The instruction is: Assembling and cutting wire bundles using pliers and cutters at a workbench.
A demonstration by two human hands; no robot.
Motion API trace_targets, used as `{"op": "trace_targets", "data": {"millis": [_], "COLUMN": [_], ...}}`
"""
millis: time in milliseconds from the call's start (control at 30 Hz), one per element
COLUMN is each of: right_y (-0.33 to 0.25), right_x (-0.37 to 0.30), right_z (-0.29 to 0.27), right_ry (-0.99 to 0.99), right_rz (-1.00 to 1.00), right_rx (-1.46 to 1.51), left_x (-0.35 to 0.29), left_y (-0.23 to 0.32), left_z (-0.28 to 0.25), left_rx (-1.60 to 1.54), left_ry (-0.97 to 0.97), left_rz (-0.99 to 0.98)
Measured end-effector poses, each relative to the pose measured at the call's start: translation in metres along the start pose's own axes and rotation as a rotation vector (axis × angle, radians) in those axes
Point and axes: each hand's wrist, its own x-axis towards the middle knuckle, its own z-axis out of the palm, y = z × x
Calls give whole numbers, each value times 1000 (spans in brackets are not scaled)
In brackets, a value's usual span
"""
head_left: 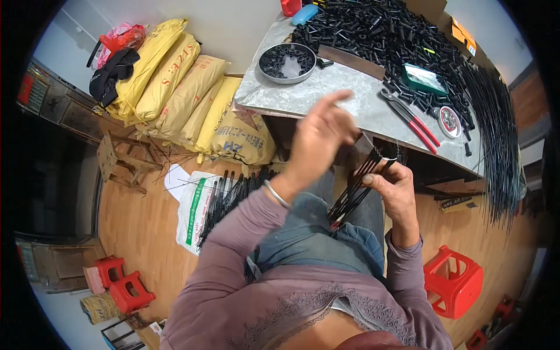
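My right hand (396, 189) is closed round the upper end of a bundle of slender black rods (350, 195). The bundle hangs slanting over my lap, and a pale, shiny curved piece shows at its top by my thumb. My left hand (326, 131) is raised in front of the table edge, a little left of the bundle. Its index finger stretches out, the other fingers are partly bent and blurred, and I see nothing held in it. A round metal dish (287, 79) of small black parts sits on the table (344, 96) beyond that hand.
Black tubes (373, 35) are heaped on the table, near red-handled pliers (417, 119), a green box (424, 81) and a small white dish (449, 121). Long black rods (496, 134) overhang its right end. Yellow sacks (169, 87) stand left; a red stool (455, 280) stands right.
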Motion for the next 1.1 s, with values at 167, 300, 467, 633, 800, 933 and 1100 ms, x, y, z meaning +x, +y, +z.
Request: {"op": "trace_targets", "data": {"millis": [167, 300, 467, 633, 800, 933, 1100], "right_y": [0, 1, 9, 11, 18, 18, 24], "right_x": [15, 31, 48, 59, 61, 56, 56], "right_z": [2, 5, -5, -4, -2, 3, 1], "right_ry": [-70, -158, -155, -137, -124, -107, -110], "right_rz": [38, 75, 76, 101, 107, 101, 79], "right_rx": [-19, 44, 107, 71, 71, 72, 66], "left_x": [94, 148, 165, 167, 165, 163, 169], "left_y": [-16, -39, -49, -46, -47, -46, -56], "left_z": [-102, -155, -151, -153, -149, -144, -148], "left_rx": [788, 1208, 1396, 1349, 1408, 1447, 1472], "left_ry": [196, 93, -175, -278, -253, -220, -234], "left_rz": [82, 119, 60, 87, 105, 29, 164]}}
